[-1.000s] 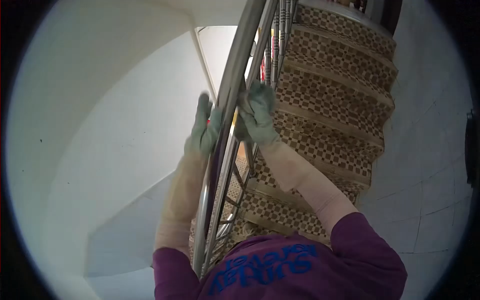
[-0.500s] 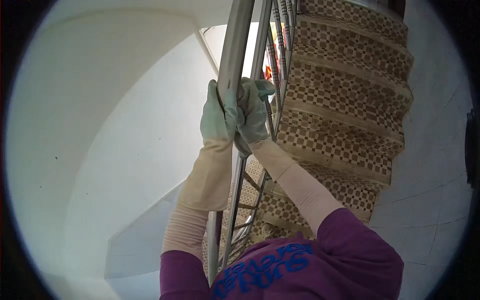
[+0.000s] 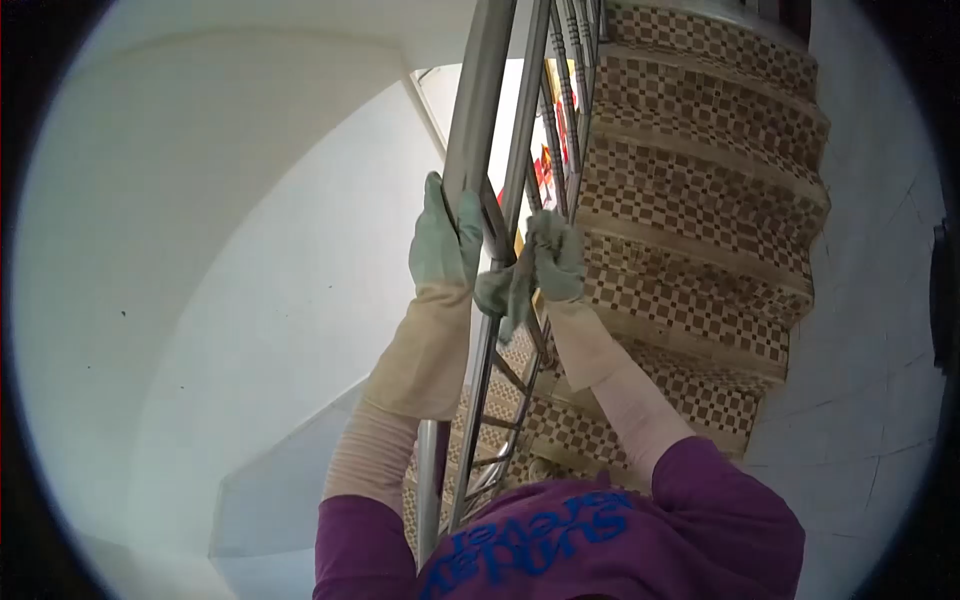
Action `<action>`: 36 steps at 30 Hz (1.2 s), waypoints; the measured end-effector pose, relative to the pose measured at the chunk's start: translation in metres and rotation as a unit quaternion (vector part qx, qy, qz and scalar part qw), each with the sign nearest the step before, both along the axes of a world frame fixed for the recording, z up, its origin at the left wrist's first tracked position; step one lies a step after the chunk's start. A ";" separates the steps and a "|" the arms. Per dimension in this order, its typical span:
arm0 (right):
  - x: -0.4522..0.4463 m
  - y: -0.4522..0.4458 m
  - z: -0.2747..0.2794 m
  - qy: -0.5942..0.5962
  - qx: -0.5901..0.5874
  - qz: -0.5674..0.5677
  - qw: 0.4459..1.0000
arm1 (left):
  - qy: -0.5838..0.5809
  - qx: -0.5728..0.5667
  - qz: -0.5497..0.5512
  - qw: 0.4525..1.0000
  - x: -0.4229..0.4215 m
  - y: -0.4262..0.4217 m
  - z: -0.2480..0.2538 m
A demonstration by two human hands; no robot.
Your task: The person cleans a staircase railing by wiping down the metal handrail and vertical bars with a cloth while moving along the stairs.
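My left hand (image 3: 443, 240), in a rubber glove with green fingers and a cream cuff, is closed around the thick metal handrail (image 3: 478, 110). To its right and a little lower, my right hand (image 3: 562, 262) wears a matching glove. Its fingers are bunched on a grey-green cloth (image 3: 512, 290), which hangs across the thinner bar (image 3: 522, 130) beside the handrail. Part of the cloth droops below the fingers. My right fingertips are partly hidden in the folds.
Checkered tiled stairs (image 3: 690, 190) curve along the right of the railing. Ridged metal balusters (image 3: 562, 90) stand between. A curved white wall (image 3: 250, 220) lies to the left, a pale tiled wall (image 3: 860, 420) to the right. Red and yellow shapes show behind the railing.
My right hand has moved right and down, away from the handrail and my left hand, bringing the cloth toward the thinner bar. My left hand stays on the handrail.
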State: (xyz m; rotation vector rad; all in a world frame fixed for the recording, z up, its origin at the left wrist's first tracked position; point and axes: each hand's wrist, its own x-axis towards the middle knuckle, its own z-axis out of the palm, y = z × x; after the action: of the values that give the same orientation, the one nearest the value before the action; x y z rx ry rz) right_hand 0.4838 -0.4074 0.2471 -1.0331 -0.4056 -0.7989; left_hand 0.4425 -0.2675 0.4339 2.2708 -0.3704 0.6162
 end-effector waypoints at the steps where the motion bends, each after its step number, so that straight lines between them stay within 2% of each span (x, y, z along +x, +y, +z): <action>1: 0.006 0.002 0.020 -0.005 -0.002 0.000 1.000 | -0.005 -0.002 0.000 1.000 0.002 0.000 -0.001; 3: 0.011 0.010 0.064 -0.016 0.059 -0.146 0.987 | -0.031 -0.014 -0.023 0.999 0.000 0.002 -0.006; 4: 0.002 0.006 0.093 -0.033 -0.063 -0.192 0.979 | -0.002 -0.022 -0.031 0.999 -0.001 0.002 -0.003; 5: 0.014 0.007 0.092 -0.032 -0.061 -0.191 0.979 | -0.002 -0.021 -0.030 0.999 -0.001 0.004 -0.006; 6: 0.033 0.008 0.087 0.043 -0.196 -0.306 0.931 | -0.040 -0.022 -0.044 0.998 0.002 0.005 -0.011; 7: 0.057 0.008 0.082 0.113 -0.323 -0.409 0.846 | -0.081 -0.025 -0.059 0.995 0.005 0.006 -0.013; 8: 0.083 0.009 0.077 0.065 -0.113 -0.172 0.976 | -0.058 -0.009 -0.039 0.998 -0.011 0.004 -0.004; 9: 0.089 0.004 0.092 0.059 -0.118 -0.172 0.976 | -0.063 -0.014 -0.038 0.997 -0.010 0.003 0.002; 10: 0.081 -0.003 0.106 0.080 -0.248 -0.303 0.917 | -0.047 -0.015 -0.035 0.998 -0.014 0.002 0.001; 11: 0.078 -0.006 0.110 0.102 -0.368 -0.421 0.823 | -0.025 -0.012 -0.033 0.999 -0.015 0.003 -0.001; 12: 0.099 -0.011 0.114 0.101 -0.233 -0.283 0.925 | -0.019 -0.011 -0.031 0.999 -0.014 0.003 -0.002; 13: 0.094 -0.011 0.133 0.103 -0.300 -0.399 0.860 | -0.027 -0.007 -0.028 0.999 -0.015 0.002 -0.003; 15: 0.105 -0.017 0.147 0.103 -0.321 -0.440 0.832 | -0.032 -0.003 -0.022 0.999 -0.014 0.002 -0.002; 19: 0.117 -0.027 0.153 0.101 -0.322 -0.467 0.817 | -0.063 -0.006 -0.040 0.997 -0.012 0.003 -0.008; 21: 0.138 -0.044 0.143 -0.013 -0.221 -0.268 0.938 | -0.067 -0.008 -0.040 0.997 -0.013 0.002 -0.007; 22: 0.144 -0.046 0.137 -0.030 -0.165 -0.255 0.952 | -0.066 -0.007 -0.041 0.997 -0.014 0.000 -0.005; 23: 0.146 -0.044 0.126 -0.028 -0.164 -0.255 0.953 | -0.048 -0.004 -0.029 0.998 -0.015 0.000 -0.004; 25: 0.132 -0.032 0.125 -0.002 0.049 -0.173 0.984 | -0.033 0.000 -0.017 0.999 -0.014 -0.001 -0.004; 26: 0.111 -0.025 0.120 0.079 0.099 -0.183 0.975 | -0.058 0.011 -0.014 0.998 -0.011 -0.001 -0.008; 28: 0.098 -0.026 0.055 0.126 -0.090 -0.260 0.953 | -0.083 0.021 -0.015 0.996 -0.010 -0.002 -0.010; 30: 0.108 -0.039 -0.046 0.133 -0.211 -0.234 0.940 | -0.022 -0.014 -0.032 0.999 -0.009 -0.002 -0.007; 31: 0.102 -0.041 -0.090 0.122 -0.181 -0.200 0.955 | -0.019 -0.014 -0.031 0.999 -0.008 0.000 -0.010; 32: 0.097 -0.041 -0.115 0.111 -0.149 -0.166 0.968 | -0.083 0.036 -0.016 0.996 -0.005 0.002 -0.014; 33: 0.096 -0.043 -0.106 0.109 -0.149 -0.165 0.969 | -0.151 0.086 -0.001 0.985 -0.001 0.002 -0.015; 34: 0.090 -0.046 -0.091 0.086 0.118 0.033 0.989 | -0.152 0.087 0.000 0.985 -0.002 0.002 -0.013; 35: 0.081 -0.051 -0.075 0.056 0.373 0.226 0.898 | -0.112 0.063 -0.002 0.992 -0.006 0.001 -0.010; 36: 0.075 -0.043 -0.046 0.036 0.324 0.146 0.934 | -0.071 0.039 -0.004 0.997 -0.009 0.000 -0.008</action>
State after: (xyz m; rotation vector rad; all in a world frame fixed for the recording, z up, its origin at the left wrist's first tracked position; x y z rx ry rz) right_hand 0.5590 -0.4509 0.2014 -0.3679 -0.1985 -0.5608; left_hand 0.4335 -0.2675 0.4257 2.3051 -0.4799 0.7726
